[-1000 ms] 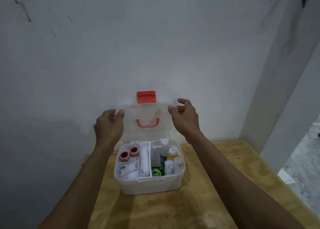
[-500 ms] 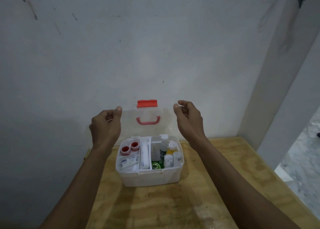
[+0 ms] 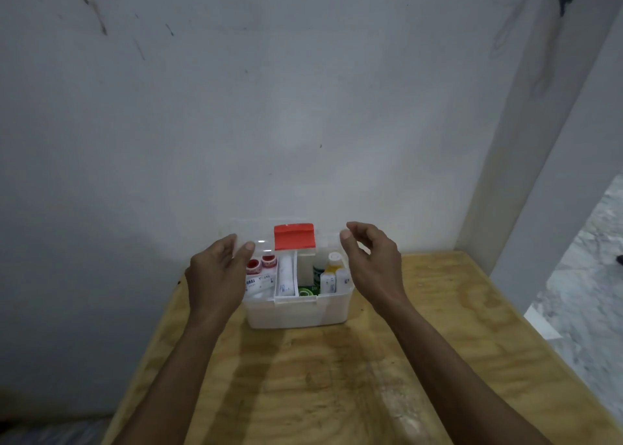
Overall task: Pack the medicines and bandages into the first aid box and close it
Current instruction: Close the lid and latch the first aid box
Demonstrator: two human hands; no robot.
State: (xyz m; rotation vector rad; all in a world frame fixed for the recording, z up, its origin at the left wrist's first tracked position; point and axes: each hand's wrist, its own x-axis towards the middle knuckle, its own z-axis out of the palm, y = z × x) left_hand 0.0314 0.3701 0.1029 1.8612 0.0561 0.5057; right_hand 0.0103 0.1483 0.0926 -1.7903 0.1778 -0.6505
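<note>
A white first aid box [image 3: 296,313] stands on the wooden table, filled with small bottles [image 3: 332,276], two red tape rolls [image 3: 260,263], a bandage roll [image 3: 285,274] and packets. Its clear lid [image 3: 259,234] with a red latch [image 3: 295,236] is tilted forward, low over the contents. My left hand [image 3: 215,272] pinches the lid's left front corner. My right hand [image 3: 374,259] pinches the right front corner.
The wooden table [image 3: 337,377] stands against a grey wall [image 3: 269,107]. A white pillar [image 3: 526,141] rises at the table's right rear corner. Rough floor [image 3: 586,293] shows beyond the right edge.
Both hands have swung the clear lid from upright down and forward over the box. The red latch now faces me, and the red handle is out of sight.
</note>
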